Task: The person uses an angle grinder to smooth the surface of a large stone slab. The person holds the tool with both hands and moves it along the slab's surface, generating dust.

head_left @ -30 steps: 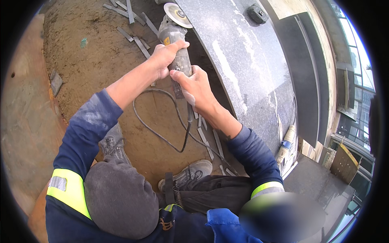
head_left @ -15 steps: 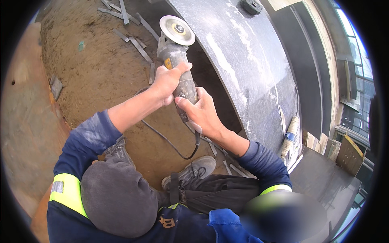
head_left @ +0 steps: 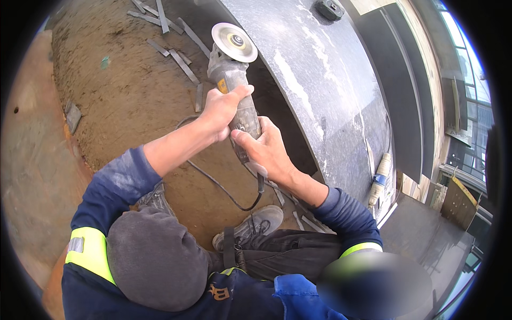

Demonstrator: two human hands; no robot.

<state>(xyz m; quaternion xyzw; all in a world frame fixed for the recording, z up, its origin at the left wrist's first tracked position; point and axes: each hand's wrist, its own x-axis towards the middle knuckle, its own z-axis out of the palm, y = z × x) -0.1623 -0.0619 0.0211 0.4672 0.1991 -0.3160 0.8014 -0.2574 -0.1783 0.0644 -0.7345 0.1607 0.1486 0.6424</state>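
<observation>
A dusty grey angle grinder point(head_left: 247, 118) is held between both hands, its pale round cutting disc point(head_left: 234, 42) at the far end. My left hand point(head_left: 223, 109) wraps round the front of the body, just behind the disc head. Around the rear of the body closes my right hand point(head_left: 268, 146), the thumb lying along the casing. The disc hangs beside the left edge of a large grey stone slab point(head_left: 325, 96), which carries whitish dust streaks. From the grinder's rear end a dark power cord point(head_left: 224, 190) loops down over the dirt.
Several thin offcut strips point(head_left: 184, 66) lie on the brown dirt ground point(head_left: 133, 90). On the slab rest a black object point(head_left: 329, 9) and a white-and-blue cable connector point(head_left: 380, 180). Dark slabs point(head_left: 392, 80) lean at the right. My shoe point(head_left: 256, 226) stands near the cord.
Almost nothing differs. The grinder and both hands sit very slightly lower in the picture, with the same grip.
</observation>
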